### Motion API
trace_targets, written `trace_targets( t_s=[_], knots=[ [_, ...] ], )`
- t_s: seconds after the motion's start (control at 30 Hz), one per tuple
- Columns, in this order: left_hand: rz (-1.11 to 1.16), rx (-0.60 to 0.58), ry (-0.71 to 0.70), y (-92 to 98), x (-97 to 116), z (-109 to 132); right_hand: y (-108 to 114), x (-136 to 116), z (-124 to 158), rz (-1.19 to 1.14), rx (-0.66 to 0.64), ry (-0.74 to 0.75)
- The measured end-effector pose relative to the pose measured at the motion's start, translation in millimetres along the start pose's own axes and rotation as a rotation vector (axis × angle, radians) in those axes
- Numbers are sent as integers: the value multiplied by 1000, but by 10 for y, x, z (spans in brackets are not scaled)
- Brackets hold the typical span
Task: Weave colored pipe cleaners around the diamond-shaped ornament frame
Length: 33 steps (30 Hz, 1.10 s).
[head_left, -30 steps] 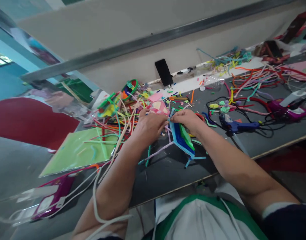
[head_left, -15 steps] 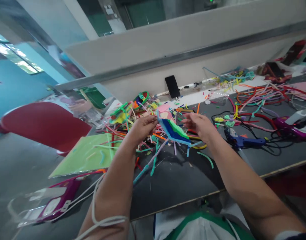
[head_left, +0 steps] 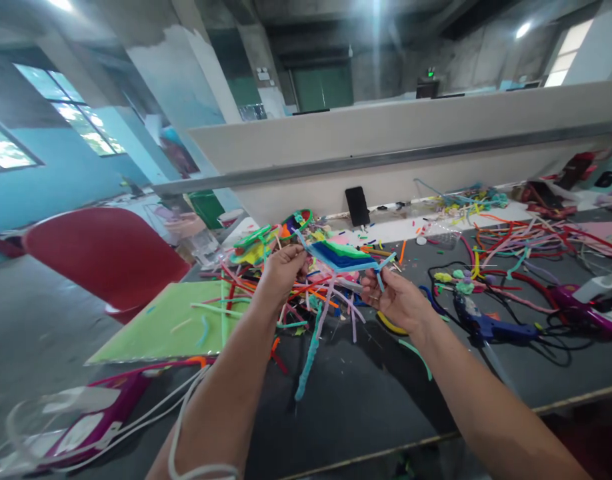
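Above the dark table I hold a pipe-cleaner piece (head_left: 342, 257) with bands of dark blue, light blue and green. My left hand (head_left: 285, 268) pinches its left end, where a light blue stem sticks up past the fingers. At its right end my right hand (head_left: 392, 293) grips the light blue corner between thumb and fingers, with short blue ends poking out. Below it, a lilac and turquoise pipe-cleaner strand (head_left: 313, 353) points toward me. A heap of loose pipe cleaners (head_left: 296, 303) lies behind and under the piece.
A blue glue gun (head_left: 496, 327) with black cords lies on the right, near a purple device (head_left: 593, 307). Another purple device (head_left: 103, 413) with white cables is at front left, by a green sheet (head_left: 156, 327). A phone (head_left: 357, 206) leans on the partition; a red chair (head_left: 101, 257) stands left.
My right hand, apart from the piece before, has closed on its right end. The piece has turned flatter and more level. My view has tilted upward.
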State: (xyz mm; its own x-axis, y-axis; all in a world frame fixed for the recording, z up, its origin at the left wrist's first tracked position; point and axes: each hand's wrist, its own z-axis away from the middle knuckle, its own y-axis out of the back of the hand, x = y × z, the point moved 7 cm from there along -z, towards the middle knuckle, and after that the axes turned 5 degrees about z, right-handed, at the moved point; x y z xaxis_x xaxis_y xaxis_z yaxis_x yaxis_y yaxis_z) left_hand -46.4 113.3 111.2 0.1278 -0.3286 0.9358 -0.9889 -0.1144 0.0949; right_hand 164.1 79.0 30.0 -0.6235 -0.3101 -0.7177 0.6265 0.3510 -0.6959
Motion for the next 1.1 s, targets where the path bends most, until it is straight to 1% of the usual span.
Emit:
trace_targets(
  t_s=[0.17,0.37,0.53,0.7,0.77,0.87,1.0,1.1],
  knots=[
    [-3,-17,8,-19,-54,0,58,-31,-16,-38,22,51],
    [23,-26,50,-44,-98,10,46,-60,-23,-60,40,95],
    [137,-89,64,-149,-98,50,114,-86,-54,-75,114,157],
    [234,-76,123,-230,-118,101,185,-147,-55,-112,179,213],
    [274,-103,161,-259,-123,119,190,-180,-39,-121,187,213],
    [373,-198,251,-305,-125,160,178,-223,-17,-140,161,194],
    [606,-318,371,-346,-130,205,163,-306,4,-115,84,217],
    [754,-325,393,-338,-173,171,157,-378,34,-70,41,249]
  ],
)
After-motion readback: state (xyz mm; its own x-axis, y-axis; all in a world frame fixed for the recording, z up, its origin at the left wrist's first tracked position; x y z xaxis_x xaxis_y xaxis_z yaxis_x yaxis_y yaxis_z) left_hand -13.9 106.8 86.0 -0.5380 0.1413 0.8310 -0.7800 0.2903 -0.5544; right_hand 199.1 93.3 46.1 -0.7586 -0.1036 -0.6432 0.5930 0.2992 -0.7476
